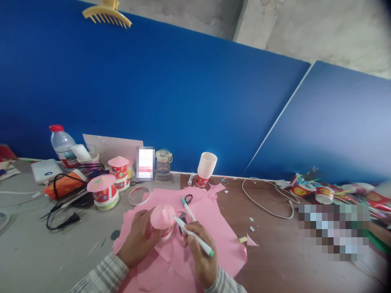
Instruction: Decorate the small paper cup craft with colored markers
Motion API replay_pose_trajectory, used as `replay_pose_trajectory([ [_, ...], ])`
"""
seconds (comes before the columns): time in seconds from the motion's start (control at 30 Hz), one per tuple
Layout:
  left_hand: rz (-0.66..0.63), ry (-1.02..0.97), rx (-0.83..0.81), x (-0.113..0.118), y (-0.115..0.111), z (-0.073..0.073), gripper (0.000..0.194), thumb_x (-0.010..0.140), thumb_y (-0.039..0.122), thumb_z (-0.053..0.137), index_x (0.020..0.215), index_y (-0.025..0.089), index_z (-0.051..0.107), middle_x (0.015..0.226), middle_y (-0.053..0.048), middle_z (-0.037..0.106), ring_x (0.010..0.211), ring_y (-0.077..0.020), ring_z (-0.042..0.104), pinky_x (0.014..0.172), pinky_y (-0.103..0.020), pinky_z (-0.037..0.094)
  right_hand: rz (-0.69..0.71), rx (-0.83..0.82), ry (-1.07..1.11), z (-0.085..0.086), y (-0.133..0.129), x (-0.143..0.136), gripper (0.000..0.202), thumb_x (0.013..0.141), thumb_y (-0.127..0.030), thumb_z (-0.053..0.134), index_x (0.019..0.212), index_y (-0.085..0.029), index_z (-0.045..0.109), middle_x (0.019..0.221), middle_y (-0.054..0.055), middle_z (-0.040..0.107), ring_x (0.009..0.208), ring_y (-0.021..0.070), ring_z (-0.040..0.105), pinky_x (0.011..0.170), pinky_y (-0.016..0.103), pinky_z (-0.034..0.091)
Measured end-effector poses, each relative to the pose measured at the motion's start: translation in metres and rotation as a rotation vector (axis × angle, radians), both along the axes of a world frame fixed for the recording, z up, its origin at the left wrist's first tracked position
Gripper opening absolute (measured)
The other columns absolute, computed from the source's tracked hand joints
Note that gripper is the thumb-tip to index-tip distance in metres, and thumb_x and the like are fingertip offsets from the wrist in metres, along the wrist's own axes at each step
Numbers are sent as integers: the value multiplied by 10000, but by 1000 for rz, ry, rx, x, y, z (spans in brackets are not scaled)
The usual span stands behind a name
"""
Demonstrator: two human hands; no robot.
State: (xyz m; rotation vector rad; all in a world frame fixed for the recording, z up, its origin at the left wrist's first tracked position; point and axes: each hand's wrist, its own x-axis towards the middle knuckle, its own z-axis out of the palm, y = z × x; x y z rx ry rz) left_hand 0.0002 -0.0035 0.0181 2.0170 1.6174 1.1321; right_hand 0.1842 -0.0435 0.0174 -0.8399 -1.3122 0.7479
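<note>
My left hand (141,239) is wrapped round a small red-and-white paper cup (168,233) topped with a pink paper cone (161,217). Between the fingers of my right hand (202,252) is a white marker (200,241) with a green end, its tip at the right side of the cone. Faint green marks show on the pink paper. Beneath both hands lie pink paper sheets (210,219). A second marker (187,207) and dark-handled scissors (189,199) rest on the sheets just beyond my right hand, partly hidden by it.
Two more cups with pink tops, one nearer (102,185) and one farther (118,162), stand at left beside black cables (56,195). Behind are a glass jar (164,165), a stack of cups (207,165) and a blue partition (183,89). A white cable (259,210) lies right.
</note>
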Motion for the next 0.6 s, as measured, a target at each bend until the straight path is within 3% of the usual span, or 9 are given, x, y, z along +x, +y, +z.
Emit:
replay_pose_trajectory([
  [0.17,-45,-41,-107,-1,1,-1,478,483,461,639,916,284,541,829,-20,606,822,-253,523,693,-416,491,0,3,-33,-2,-1,1,154,793,-254,533,830,-205,674,601,13,635,506,193,581,508,318,499],
  [0.3,11,9,-32,3,5,-7,524,387,424,715,867,280,562,802,-11,633,813,-263,519,710,-431,479,30,11,-52,-1,-1,-1,147,792,-228,535,855,-208,667,596,9,639,526,197,592,529,314,503],
  [0.47,27,49,29,5,6,-13,378,457,446,677,788,291,584,737,6,640,771,-236,529,679,-392,484,63,54,-105,3,-2,-3,148,783,-207,549,867,-208,671,605,13,645,587,211,604,584,321,507],
  [0.6,9,66,58,3,6,-16,391,463,472,666,791,276,586,735,-4,626,766,-226,532,657,-372,493,74,54,-126,4,-1,-4,156,783,-183,557,882,-203,676,683,36,674,658,218,622,628,320,519],
])
